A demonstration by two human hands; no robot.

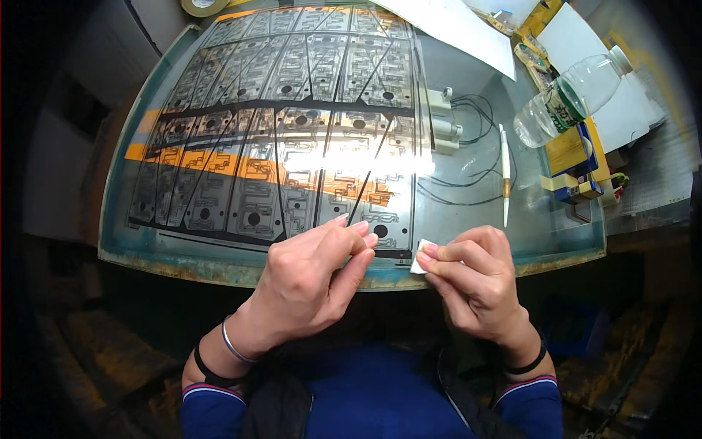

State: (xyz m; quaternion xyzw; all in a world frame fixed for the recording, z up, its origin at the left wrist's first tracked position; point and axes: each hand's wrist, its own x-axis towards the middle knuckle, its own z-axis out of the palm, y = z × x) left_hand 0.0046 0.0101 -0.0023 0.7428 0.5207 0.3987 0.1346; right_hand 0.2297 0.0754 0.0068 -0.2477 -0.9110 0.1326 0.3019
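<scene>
A large transparent film sheet (252,197) printed with dark circuit-like patterns and black bands covers much of the glass-topped table. Over its near edge hovers or rests my left hand (311,271), fingers bent and tips pressed together; whether anything is between them is hidden. My right hand (477,278), just right of the sheet's near corner, pinches a small folded white wipe (420,259) between thumb and fingers. It looks like paper or cloth. Both hands are above the table's front rim (395,279).
A slim white pen-like tool (505,172) with a brown band lies right of the sheet, near black wires (479,110). Beyond are a clear plastic bottle (585,91), a yellow-and-blue holder (581,164) and white paper (461,33). A tape roll (204,6) sits far left.
</scene>
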